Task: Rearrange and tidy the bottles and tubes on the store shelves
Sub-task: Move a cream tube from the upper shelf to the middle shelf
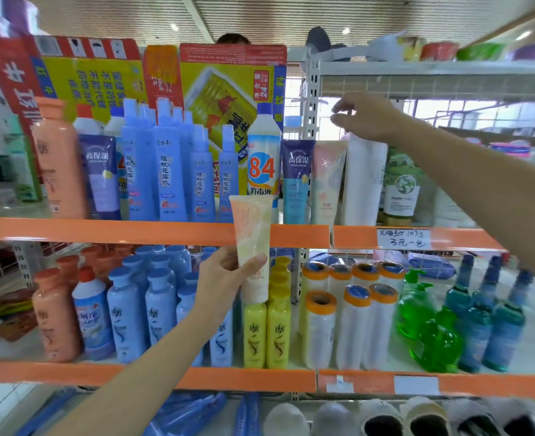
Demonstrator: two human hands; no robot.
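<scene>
We are holding a peach-and-yellow tube (252,234) upright in our left hand (225,278), fingers and thumb wrapped round its lower half, in front of the orange front edge of the upper shelf (134,231). Our right hand (365,116) is reaching over the white tube (365,180) standing near the middle of that shelf, fingers loosely spread just above its top; we cannot tell whether they are touching it. A pink tube (327,180) is standing just beside the white one.
</scene>
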